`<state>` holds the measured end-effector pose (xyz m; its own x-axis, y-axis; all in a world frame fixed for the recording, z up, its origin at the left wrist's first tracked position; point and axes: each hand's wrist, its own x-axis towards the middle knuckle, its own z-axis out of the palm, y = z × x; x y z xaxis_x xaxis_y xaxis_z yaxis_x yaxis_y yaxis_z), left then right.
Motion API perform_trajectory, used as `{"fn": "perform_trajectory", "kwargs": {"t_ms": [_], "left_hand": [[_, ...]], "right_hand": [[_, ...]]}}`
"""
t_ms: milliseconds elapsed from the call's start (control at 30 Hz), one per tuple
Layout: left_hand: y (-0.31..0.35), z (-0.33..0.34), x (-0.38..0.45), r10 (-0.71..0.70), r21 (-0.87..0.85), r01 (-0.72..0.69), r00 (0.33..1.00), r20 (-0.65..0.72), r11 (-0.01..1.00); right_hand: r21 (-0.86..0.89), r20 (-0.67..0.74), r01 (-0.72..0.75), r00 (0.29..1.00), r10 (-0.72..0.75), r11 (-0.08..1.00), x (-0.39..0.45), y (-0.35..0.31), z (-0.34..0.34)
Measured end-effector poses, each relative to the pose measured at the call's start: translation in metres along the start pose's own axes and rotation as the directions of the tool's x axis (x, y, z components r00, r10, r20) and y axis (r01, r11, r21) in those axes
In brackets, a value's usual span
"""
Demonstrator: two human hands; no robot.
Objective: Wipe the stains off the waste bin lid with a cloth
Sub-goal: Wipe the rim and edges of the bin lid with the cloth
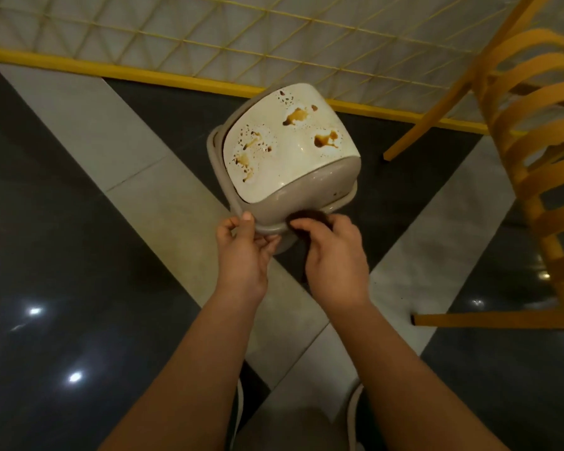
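The waste bin lid point(290, 164) is cream on top with a grey rim, and several brown stains point(326, 139) are spattered over its curved face. It is tilted toward me above the floor. My left hand point(241, 252) grips the lid's near rim, thumb on the edge. My right hand point(334, 255) holds a dark brown cloth point(310, 218) bunched in the fingers and pressed against the lid's near grey side. Most of the cloth is hidden under my fingers.
A yellow slatted chair point(534, 157) stands at the right, its legs reaching toward the lid. A yellow-framed wire grid panel point(209, 34) runs along the far side. The floor is glossy dark and pale tile point(79, 222). My shoes show at the bottom edge.
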<state>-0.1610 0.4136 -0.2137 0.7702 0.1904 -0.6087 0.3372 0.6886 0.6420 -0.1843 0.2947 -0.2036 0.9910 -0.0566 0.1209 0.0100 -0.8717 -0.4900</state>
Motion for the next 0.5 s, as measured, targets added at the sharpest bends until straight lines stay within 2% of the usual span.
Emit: {"fn": "perform_trajectory", "kwargs": {"t_ms": [100, 133, 200, 300, 367, 433, 500], "left_hand": [[0.000, -0.001, 0.000, -0.014, 0.006, 0.014, 1.000, -0.004, 1.000], [-0.001, -0.001, -0.001, -0.018, 0.005, 0.018, 1.000, -0.001, 1.000], [-0.004, 0.001, -0.002, -0.017, -0.006, 0.017, 1.000, 0.003, 1.000], [-0.004, 0.002, -0.002, -0.007, -0.021, 0.007, 1.000, 0.008, 1.000], [-0.001, -0.004, -0.002, -0.004, 0.000, 0.004, 1.000, 0.011, 1.000], [0.002, -0.012, -0.001, -0.013, 0.040, 0.012, 0.999, 0.029, 0.999], [0.006, -0.020, 0.000, -0.017, 0.075, 0.013, 0.999, 0.050, 0.997]], "right_hand": [[0.026, -0.079, -0.256, 0.963, 0.258, 0.966, 0.019, 0.024, -0.013], [0.039, -0.091, -0.296, 0.950, 0.298, 0.955, 0.021, 0.026, -0.012], [0.055, -0.077, -0.251, 0.964, 0.255, 0.966, 0.015, 0.011, -0.004], [0.098, 0.008, -0.090, 0.996, 0.089, 0.991, -0.007, -0.015, 0.007], [0.073, 0.014, -0.035, 0.999, 0.034, 0.997, -0.012, -0.013, 0.006], [0.079, -0.017, -0.071, 0.997, 0.073, 0.994, -0.008, 0.003, 0.000], [0.127, -0.027, -0.186, 0.981, 0.191, 0.974, 0.001, 0.017, -0.009]]}}
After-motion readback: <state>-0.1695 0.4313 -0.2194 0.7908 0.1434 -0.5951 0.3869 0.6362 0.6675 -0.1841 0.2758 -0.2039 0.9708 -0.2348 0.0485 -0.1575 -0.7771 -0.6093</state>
